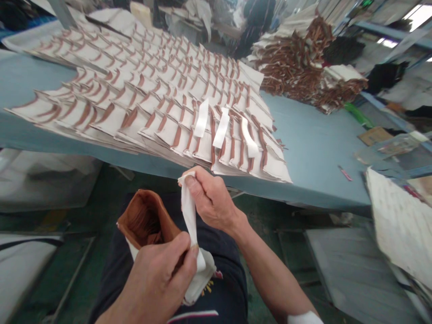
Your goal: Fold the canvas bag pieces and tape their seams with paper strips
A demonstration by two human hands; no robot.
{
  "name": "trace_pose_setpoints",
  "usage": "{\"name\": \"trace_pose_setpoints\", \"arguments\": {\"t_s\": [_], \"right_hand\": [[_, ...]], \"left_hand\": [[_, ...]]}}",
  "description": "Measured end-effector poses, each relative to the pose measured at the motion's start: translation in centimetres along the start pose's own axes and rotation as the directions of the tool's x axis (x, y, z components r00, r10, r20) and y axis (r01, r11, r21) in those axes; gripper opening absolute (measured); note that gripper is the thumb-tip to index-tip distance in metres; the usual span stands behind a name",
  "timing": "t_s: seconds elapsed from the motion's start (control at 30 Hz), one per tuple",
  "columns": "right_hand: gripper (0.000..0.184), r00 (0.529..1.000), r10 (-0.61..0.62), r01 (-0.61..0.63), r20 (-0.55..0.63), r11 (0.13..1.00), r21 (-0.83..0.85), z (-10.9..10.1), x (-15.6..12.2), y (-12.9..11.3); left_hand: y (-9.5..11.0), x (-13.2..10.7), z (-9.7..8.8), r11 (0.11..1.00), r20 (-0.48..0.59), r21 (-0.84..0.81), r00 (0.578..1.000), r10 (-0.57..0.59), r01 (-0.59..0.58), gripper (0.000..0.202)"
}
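Note:
A white fabric strip (189, 216) is stretched between my two hands above my lap. My right hand (211, 198) pinches its upper end between thumb and fingers. Lower down, my left hand (164, 270) grips the same strip between thumb and forefinger. Beside and partly behind my left hand, a brown-lined piece with a white outside (145, 216) rests on my lap, its brown opening facing up. More white material (202, 279) hangs below the strip; whether it belongs to the strip or to the lined piece, I cannot tell.
Overlapping rows of white pieces with brown edges (162, 99) cover much of the blue table (303, 135). Three white strips (221, 128) lie on their near right part. A tall pile of brown and white pieces (297, 63) stands behind. A small pink tool (344, 173) lies at right.

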State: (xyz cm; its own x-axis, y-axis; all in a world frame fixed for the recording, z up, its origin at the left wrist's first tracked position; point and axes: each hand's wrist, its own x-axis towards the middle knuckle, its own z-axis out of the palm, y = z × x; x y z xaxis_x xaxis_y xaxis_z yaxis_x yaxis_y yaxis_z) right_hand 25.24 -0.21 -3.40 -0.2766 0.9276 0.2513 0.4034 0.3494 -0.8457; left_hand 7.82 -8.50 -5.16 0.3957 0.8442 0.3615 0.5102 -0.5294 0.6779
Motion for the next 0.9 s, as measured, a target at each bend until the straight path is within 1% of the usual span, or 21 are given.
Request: {"name": "trace_pose_setpoints", "arguments": {"t_s": [0.1,0.13,0.17,0.2,0.27,0.33,0.4,0.47,0.57,0.63,0.73,0.83,0.87,0.9], "right_hand": [[0.027,0.998,-0.039,0.048,0.058,0.986,-0.161,-0.1,0.4,0.9],[0.027,0.997,-0.038,0.049,0.064,0.981,-0.188,-0.1,0.5,1.1],[0.026,0.997,-0.032,0.044,0.067,0.983,-0.176,0.0,0.5,1.3],[0.026,0.997,-0.024,0.033,0.072,0.992,-0.121,0.1,0.5,1.4],[0.028,0.997,-0.011,0.006,0.076,0.998,0.064,0.7,0.4,1.3],[0.032,1.0,0.021,-0.025,0.018,0.975,0.219,1.5,0.2,0.9],[0.033,0.995,0.068,-0.044,-0.076,0.959,0.282,2.4,-0.1,0.4],[0.033,0.983,0.113,-0.063,-0.146,0.949,0.31,3.1,-0.3,0.0],[0.033,0.97,0.155,-0.083,-0.189,0.937,0.34,3.5,-0.5,-0.2],[0.031,0.967,0.172,-0.095,-0.187,0.927,0.363,3.3,-0.5,0.0],[0.031,0.966,0.214,-0.136,-0.142,0.896,0.423,3.2,-0.6,0.3],[0.038,0.958,0.272,-0.197,-0.085,0.847,0.494,3.4,-0.8,0.6],[0.042,0.955,0.289,-0.216,-0.064,0.829,0.517,3.5,-0.9,0.6],[0.045,0.952,0.302,-0.233,-0.043,0.81,0.538,3.5,-1.0,0.5]], "left_hand": [[0.3,-0.6,0.0,1.0,0.016,-0.003,1.0,-0.016,0.016,0.039],[0.3,-0.8,0.0,1.0,0.019,-0.004,1.0,-0.021,0.021,0.038],[0.2,-0.9,0.1,1.0,0.024,-0.002,0.999,-0.023,0.023,0.038],[0.1,-1.0,0.1,1.0,0.018,0.007,1.0,-0.022,0.022,0.038],[-0.3,-1.0,0.5,0.999,0.002,0.048,1.0,-0.017,0.017,0.039],[-0.9,-0.8,1.2,0.995,-0.021,0.098,1.0,-0.016,0.018,0.038],[-1.4,-0.5,2.0,0.992,-0.043,0.122,0.999,-0.024,0.029,0.036],[-1.6,-0.4,2.8,0.994,-0.047,0.106,0.998,-0.028,0.033,0.034],[-1.3,-0.5,3.1,0.999,-0.041,0.046,0.999,-0.022,0.024,0.036],[-1.0,-0.8,2.9,1.0,-0.034,-0.002,0.999,-0.018,0.018,0.04],[-0.7,-1.0,2.3,0.998,-0.016,-0.062,0.999,-0.027,0.026,0.044],[-0.5,-1.3,2.1,0.992,0.011,-0.116,0.999,-0.039,0.04,0.042],[-0.5,-1.4,2.0,0.989,0.02,-0.135,0.998,-0.054,0.057,0.041],[-0.5,-1.5,2.0,0.981,0.031,-0.169,0.995,-0.093,0.097,0.039]]}}
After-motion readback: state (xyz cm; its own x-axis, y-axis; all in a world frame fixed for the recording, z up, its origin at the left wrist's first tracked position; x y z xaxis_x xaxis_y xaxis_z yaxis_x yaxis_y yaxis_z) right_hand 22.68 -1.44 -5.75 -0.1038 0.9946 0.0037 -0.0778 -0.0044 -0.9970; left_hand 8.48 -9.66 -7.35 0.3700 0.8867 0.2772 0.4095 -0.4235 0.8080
